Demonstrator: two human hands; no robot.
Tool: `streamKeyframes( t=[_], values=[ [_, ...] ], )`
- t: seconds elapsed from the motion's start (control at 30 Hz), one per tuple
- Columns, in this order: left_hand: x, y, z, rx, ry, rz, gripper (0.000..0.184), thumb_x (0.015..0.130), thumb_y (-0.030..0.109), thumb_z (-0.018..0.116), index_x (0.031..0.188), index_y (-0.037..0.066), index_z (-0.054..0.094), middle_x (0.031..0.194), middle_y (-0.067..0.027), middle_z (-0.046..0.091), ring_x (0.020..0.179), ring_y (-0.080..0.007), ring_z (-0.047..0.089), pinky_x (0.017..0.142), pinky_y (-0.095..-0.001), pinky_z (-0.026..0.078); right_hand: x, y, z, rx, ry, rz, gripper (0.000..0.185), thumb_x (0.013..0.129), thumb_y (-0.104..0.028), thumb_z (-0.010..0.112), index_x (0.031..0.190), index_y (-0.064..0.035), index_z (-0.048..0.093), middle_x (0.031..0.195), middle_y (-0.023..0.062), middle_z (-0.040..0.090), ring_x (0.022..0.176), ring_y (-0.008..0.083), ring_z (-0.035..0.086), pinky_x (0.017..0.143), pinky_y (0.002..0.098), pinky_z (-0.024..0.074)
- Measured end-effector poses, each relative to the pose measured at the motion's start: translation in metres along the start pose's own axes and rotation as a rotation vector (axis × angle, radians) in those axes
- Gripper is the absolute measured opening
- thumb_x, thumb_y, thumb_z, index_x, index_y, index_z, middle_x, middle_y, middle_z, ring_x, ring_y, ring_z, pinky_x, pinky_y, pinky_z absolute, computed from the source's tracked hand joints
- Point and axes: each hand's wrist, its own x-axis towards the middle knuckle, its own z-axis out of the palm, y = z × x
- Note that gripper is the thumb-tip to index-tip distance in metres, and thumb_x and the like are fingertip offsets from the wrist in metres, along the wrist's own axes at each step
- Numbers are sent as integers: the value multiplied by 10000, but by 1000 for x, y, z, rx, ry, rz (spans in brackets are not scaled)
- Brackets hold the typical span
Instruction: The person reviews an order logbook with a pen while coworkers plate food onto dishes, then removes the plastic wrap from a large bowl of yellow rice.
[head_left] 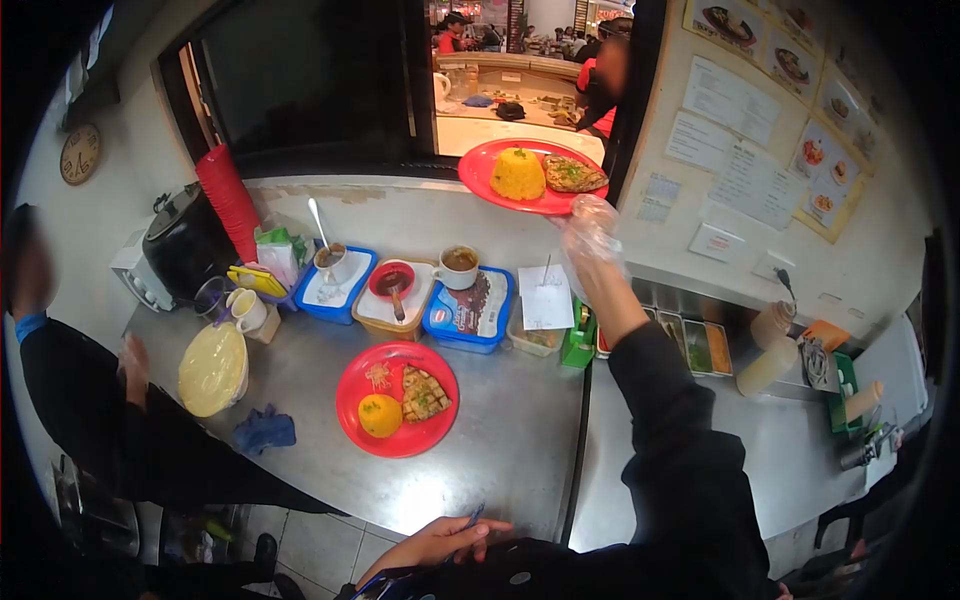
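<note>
My right hand (pixel 592 238), in a clear plastic glove, grips the near edge of a red plate (pixel 485 193) raised at the window opening. That plate carries a yellow rice mound (pixel 518 175) and a grilled piece of food (pixel 573 174) with green bits. Low in the view, my left hand (pixel 455 540) is bare, its fingers curled around a thin dark item, perhaps a pen (pixel 474 516). Between the hands, a second red plate (pixel 395 445) lies on the steel counter, with yellow rice, a grilled piece and some shreds on it.
Along the wall stand lidded tubs (pixel 467 330), cups and a green tape dispenser (pixel 579 340). A yellow-covered bowl (pixel 213 370) and blue cloth (pixel 264 430) are left. Sauce bottles (pixel 768 365) stand right. A person (pixel 80 400) is at the left; others are beyond the window.
</note>
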Motion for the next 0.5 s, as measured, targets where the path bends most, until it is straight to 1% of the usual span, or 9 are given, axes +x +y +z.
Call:
streamKeyframes(
  t=[0.07,0.1,0.2,0.27,0.3,0.37,0.43,0.47,0.5],
  values=[
    [-2,3,-5,-1,5,4,478,927,449,423,1251,114,527,779,19,543,694,-68,463,689,-218,389,41,30,-6,-749,174,-36,97,824,-128,602,792,-87,520,746,24,528,763,167,564,719,452,522],
    [-2,3,-7,-6,3,2,476,928,447,424,1263,121,518,764,22,531,702,-70,463,696,-220,385,57,38,-1,-743,172,-40,97,824,-128,602,792,-87,520,746,24,528,763,167,564,719,452,522],
    [2,2,-12,-22,18,13,455,935,421,421,1259,118,523,759,18,529,702,-74,463,689,-220,383,93,57,10,-919,241,-145,155,812,-179,640,804,-72,527,736,22,524,734,165,546,674,415,503],
    [3,2,-10,-32,13,-16,446,939,408,418,1257,114,524,759,17,529,702,-72,463,688,-220,383,85,58,13,-1058,309,-196,200,804,-212,665,813,-63,532,730,20,521,715,163,534,644,391,491],
    [4,5,-8,-25,28,-19,442,940,399,418,1256,110,524,761,15,531,692,-71,463,676,-218,385,81,49,20,-168,283,9,225,806,-233,661,872,-49,548,737,44,517,720,188,531,644,420,480],
    [5,7,-7,-10,22,-37,438,941,390,418,1256,105,524,764,13,532,681,-69,462,665,-216,388,55,13,38,-45,353,293,205,819,-177,631,937,-27,554,753,90,525,739,207,525,658,460,472],
    [7,4,-7,18,71,-8,438,940,377,420,1242,80,532,778,4,545,652,-67,466,635,-214,392,13,-4,10,-29,35,357,255,837,-205,608,964,8,551,801,151,556,743,228,555,650,450,487],
    [9,-2,-6,-41,58,37,389,952,346,415,1242,117,537,758,34,558,611,-38,417,583,-175,339,-11,-13,0,-11,105,449,382,824,-298,626,993,36,552,854,178,584,733,233,590,647,403,506],
    [9,-5,-5,-39,27,17,389,952,346,415,1242,117,537,758,34,558,611,-38,417,583,-175,339,-36,-30,-13,-24,139,442,382,824,-298,626,993,36,552,854,178,584,733,233,590,647,403,506]
  ],
)
